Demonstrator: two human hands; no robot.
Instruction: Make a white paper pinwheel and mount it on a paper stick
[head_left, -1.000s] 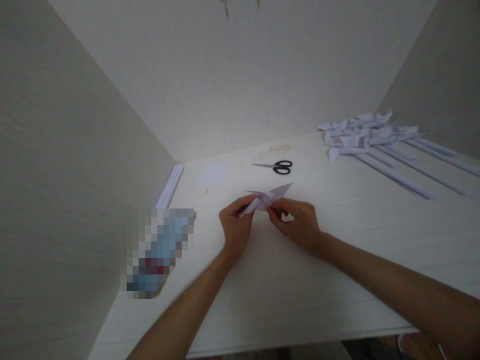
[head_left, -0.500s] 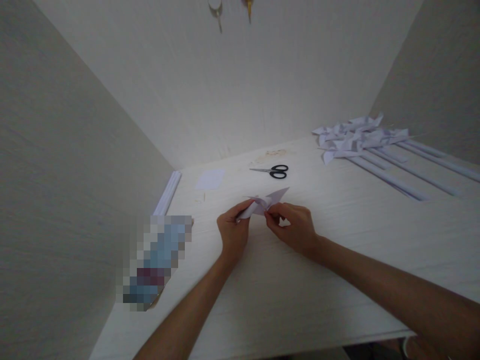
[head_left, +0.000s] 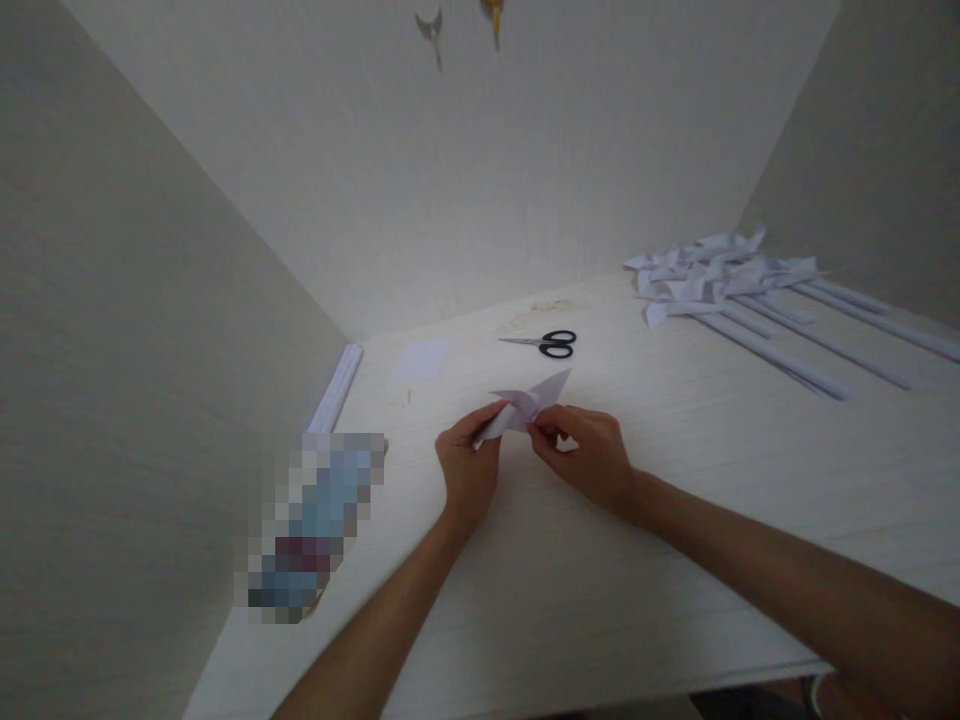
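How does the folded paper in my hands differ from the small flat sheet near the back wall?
The folded paper is creased into points and pinched between the left hand and right hand; the flat sheet lies unfolded and untouched on the table. Both look white.

Bare table [head_left: 570, 580] lies near and right of the hands [head_left: 525, 455]; scissors [head_left: 547, 343] block the far side, apparently paper pinwheels [head_left: 720, 275] far right.

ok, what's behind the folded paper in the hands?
Beyond the folded paper, black-handled scissors lie on the table, a small paper sheet to their left. The left hand and right hand cover its near part.
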